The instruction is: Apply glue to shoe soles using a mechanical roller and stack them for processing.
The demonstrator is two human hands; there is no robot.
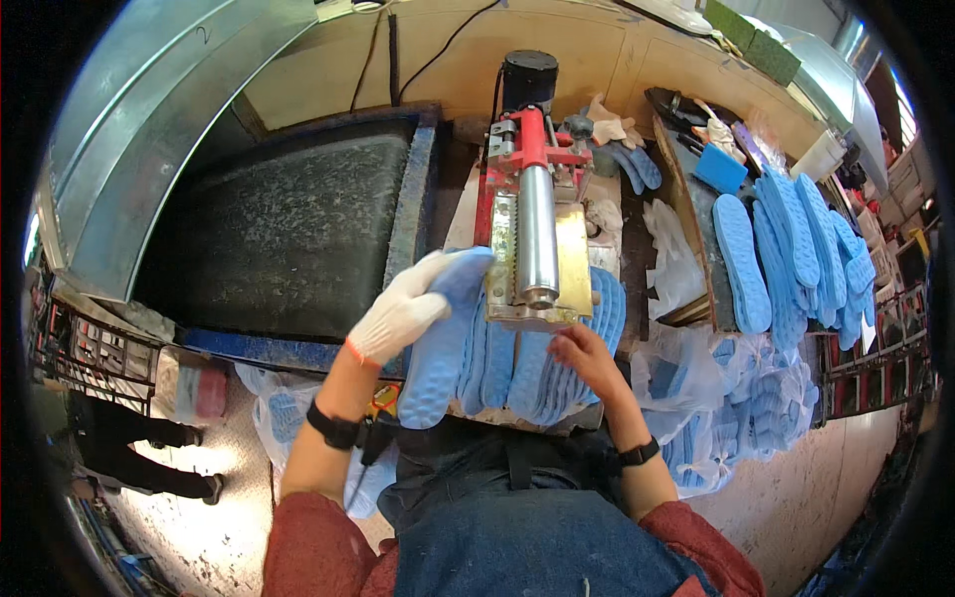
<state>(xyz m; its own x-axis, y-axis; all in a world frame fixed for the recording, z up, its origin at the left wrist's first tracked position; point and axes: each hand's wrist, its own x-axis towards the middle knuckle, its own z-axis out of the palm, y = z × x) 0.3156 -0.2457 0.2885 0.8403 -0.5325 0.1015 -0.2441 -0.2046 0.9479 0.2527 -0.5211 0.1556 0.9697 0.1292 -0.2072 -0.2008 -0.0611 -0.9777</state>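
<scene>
My left hand [403, 308], in a white knit glove with an orange cuff edge, is closed on a light blue insole [435, 373] left of a small roller machine [538, 224]. Darker blue covers the fingertip area, and I cannot tell whether it is glove or insole. My bare right hand [589, 360] is at the machine's front right corner, fingers curled together; whatever they may hold is hidden. Under and in front of the machine stands a row of blue insoles [545, 383], on edge and packed close. The machine has a shiny steel roller, a red frame and a black motor.
On the left lies a dark blue-rimmed tray [416, 199] below a sheet-metal hood [169, 129]. At the right, a side board [701, 219] carries piled blue insoles [791, 239] and a blue box [719, 170]. Plastic bags of insoles [731, 408] sit below. Another person's legs [134, 448] show at far left.
</scene>
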